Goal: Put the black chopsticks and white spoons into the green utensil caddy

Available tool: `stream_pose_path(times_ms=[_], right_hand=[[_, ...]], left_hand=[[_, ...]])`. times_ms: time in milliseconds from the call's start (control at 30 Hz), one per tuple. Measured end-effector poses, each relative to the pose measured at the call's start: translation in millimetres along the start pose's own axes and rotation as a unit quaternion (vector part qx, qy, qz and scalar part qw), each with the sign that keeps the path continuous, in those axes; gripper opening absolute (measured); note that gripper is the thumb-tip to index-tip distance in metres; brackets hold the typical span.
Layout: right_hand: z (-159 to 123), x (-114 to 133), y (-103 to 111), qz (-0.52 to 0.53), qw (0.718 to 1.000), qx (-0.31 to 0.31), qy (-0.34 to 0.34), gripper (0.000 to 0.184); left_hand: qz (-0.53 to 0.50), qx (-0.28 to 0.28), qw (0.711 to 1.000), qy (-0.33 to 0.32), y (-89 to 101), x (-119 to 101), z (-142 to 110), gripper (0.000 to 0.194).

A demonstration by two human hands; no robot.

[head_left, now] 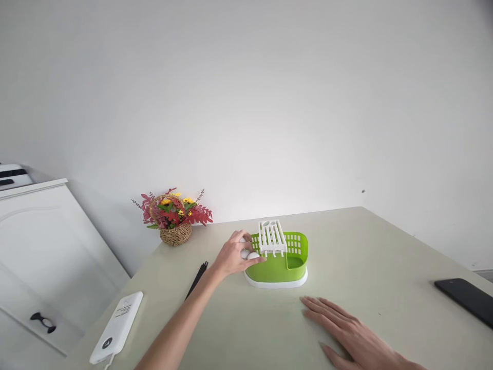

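My left hand (233, 253) is closed around several small white rounded pieces (253, 255) at the left end of a green plastic basket (265, 271). Their kind is hard to make out, since the fingers cover part of them. The basket has square holes along its back and right walls, a cut-out at the front right and a white base. Across its top sits a white slotted rack (273, 236) with small hooks along the front. My right hand (342, 326) lies open on the table, in front and to the right of the basket, fingers spread, holding nothing.
Partly behind my left forearm lie thin black sticks (197, 280). A white power bank (117, 326) with a cable is at the table's left edge. A woven flower basket (176, 234) stands back left. A black phone (466, 299) lies far right. A white cabinet (50, 267) adjoins the left.
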State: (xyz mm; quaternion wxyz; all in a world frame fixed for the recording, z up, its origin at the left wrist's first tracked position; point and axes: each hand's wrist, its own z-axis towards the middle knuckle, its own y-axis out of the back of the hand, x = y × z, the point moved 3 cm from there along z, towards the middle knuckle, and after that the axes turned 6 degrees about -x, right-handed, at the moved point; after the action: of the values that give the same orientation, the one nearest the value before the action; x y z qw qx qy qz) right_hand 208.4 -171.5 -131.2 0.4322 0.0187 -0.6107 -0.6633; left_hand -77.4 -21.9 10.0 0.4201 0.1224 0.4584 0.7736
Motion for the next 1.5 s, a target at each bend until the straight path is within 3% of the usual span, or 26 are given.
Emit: stream_pose_path(times_ms=[200,867,1500], right_hand=[[1,1,0,-0.003,1.0,0.011,-0.008,0.059],[-1,-3,-3,-0.019,1.0,0.006,-0.001,0.059],[-1,-1,-2,-0.007,1.0,-0.019,0.007,0.059]], left_hand=[[-0.015,-0.031,0.999,0.015,2.2,9,-5,0.034],[0.02,-0.037,0.999,0.033,0.2,15,-6,0.023],[0.045,-0.06,0.996,0.049,-4.7,16,1,0.03]])
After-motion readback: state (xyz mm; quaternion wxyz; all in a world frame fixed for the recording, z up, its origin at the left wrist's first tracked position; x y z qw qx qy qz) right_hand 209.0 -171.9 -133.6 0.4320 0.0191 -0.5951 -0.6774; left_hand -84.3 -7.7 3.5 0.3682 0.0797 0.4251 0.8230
